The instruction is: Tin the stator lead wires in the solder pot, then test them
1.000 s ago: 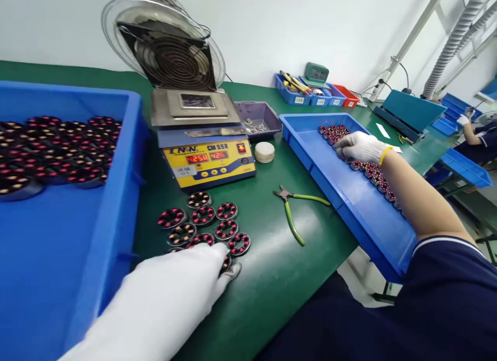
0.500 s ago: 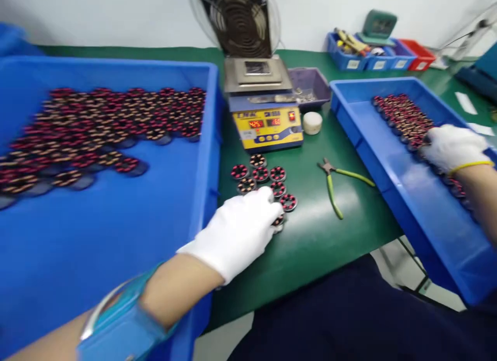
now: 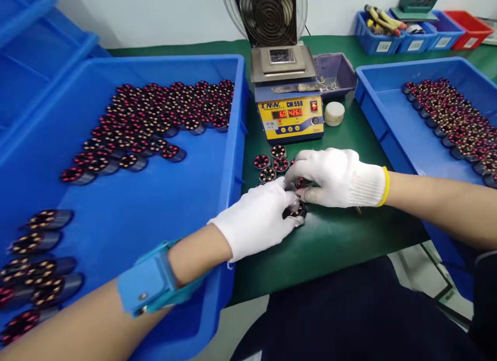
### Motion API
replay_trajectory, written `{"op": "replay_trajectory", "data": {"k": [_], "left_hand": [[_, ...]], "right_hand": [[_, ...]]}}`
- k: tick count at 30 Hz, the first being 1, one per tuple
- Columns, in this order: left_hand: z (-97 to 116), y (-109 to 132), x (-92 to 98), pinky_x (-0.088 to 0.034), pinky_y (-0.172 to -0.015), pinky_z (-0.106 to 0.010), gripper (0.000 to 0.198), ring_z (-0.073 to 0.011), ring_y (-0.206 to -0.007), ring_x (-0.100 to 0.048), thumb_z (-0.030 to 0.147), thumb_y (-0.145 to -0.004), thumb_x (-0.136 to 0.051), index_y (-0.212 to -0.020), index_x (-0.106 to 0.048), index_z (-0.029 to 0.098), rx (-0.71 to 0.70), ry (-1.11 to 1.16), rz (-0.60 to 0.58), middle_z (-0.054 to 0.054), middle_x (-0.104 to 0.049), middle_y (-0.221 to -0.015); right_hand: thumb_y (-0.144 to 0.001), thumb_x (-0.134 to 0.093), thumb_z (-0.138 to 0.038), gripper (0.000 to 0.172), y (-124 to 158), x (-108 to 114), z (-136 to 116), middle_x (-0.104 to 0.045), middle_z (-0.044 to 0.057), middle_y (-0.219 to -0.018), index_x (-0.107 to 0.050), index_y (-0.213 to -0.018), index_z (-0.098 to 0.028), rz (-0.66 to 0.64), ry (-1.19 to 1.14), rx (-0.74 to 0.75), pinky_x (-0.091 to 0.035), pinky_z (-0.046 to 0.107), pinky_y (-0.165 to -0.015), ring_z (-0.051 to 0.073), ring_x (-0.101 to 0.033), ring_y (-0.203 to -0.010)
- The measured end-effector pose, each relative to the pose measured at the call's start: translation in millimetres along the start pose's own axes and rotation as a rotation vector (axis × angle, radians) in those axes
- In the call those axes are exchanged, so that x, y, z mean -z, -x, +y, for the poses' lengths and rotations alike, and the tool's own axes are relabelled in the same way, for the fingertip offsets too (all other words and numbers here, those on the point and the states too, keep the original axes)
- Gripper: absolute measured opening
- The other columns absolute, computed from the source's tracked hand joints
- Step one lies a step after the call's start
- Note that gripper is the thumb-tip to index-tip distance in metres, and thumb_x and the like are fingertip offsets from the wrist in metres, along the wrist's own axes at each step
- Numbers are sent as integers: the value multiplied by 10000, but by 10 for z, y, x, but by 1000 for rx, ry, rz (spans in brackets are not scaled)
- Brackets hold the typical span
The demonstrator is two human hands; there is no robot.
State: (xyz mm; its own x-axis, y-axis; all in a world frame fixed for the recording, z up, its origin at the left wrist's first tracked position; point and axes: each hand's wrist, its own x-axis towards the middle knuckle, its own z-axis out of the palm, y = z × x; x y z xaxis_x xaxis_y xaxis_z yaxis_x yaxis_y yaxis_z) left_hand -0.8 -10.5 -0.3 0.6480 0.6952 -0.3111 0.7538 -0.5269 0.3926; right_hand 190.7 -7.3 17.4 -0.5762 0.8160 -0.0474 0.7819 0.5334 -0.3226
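White-gloved, my left hand point(image 3: 264, 216) is closed around a round black part point(image 3: 298, 211) with a ring of tan dots on its face, resembling a small motor stator. My right hand point(image 3: 330, 177), in a white glove with a yellow cuff edge, is beside it with bent fingertips meeting the left fingers. What the right fingers pinch is hidden. Similar round parts point(image 3: 267, 175), with pink or tan dots, stand on the green table point(image 3: 330, 252) just behind my hands, some partly covered by them.
A blue tray point(image 3: 194, 195) of these parts lies left, another blue tray point(image 3: 404, 138) right. Behind are a yellow-fronted solder pot point(image 3: 295, 117), a white round tin point(image 3: 334, 114), a purple bin point(image 3: 337, 73) and small tool bins point(image 3: 382, 42). A fan point(image 3: 269, 14) stands at the back.
My right hand has left the parts in the right tray and come over the table to my left hand. The green-handled pliers are now mostly covered. The view has shifted.
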Motion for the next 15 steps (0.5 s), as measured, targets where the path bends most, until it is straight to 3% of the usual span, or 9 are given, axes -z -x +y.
{"op": "replay_trajectory", "data": {"k": [3,6,8,12,15], "left_hand": [[-20,-22,101,-511,-762,-340,314,-224,-825,-635,509,-766,-615,-713,-635,201,93,498,56,-47,-653,-915],[-36,-37,176,-523,-673,-310,336,-184,-702,-620,518,-743,-661,-737,-611,186,176,939,105,-16,-628,-753],[-47,-39,186,-527,-658,-302,321,-166,-672,-614,481,-725,-709,-730,-598,180,189,1119,150,-8,-617,-744],[-81,-33,163,-535,-693,-306,233,-169,-721,-629,364,-719,-753,-743,-625,170,174,1330,155,-23,-626,-776],[-102,-28,157,-534,-708,-305,240,-177,-773,-638,324,-712,-752,-865,-668,160,143,1387,195,-49,-656,-856]], "right_hand": [[-838,-624,-270,286,18,-48,107,-698,2,-1060,-667,-1121,-277,76,-391,-106,-506,273,-694,187,-671,-930],[-758,-724,-298,485,66,-71,97,-699,8,-1087,-610,-1229,-274,47,-637,-175,-555,292,-764,187,-680,-946],[-681,-794,-331,579,73,-90,33,-672,11,-1158,-611,-1229,-297,120,-567,-165,-554,322,-838,205,-662,-1026],[-749,-730,-410,405,56,-126,-65,-667,0,-1140,-653,-1136,-319,303,-390,-151,-544,327,-848,199,-654,-1036],[-744,-712,-408,426,61,-91,-69,-656,1,-1165,-639,-1158,-342,267,-295,-182,-548,344,-768,231,-652,-1027]]}}
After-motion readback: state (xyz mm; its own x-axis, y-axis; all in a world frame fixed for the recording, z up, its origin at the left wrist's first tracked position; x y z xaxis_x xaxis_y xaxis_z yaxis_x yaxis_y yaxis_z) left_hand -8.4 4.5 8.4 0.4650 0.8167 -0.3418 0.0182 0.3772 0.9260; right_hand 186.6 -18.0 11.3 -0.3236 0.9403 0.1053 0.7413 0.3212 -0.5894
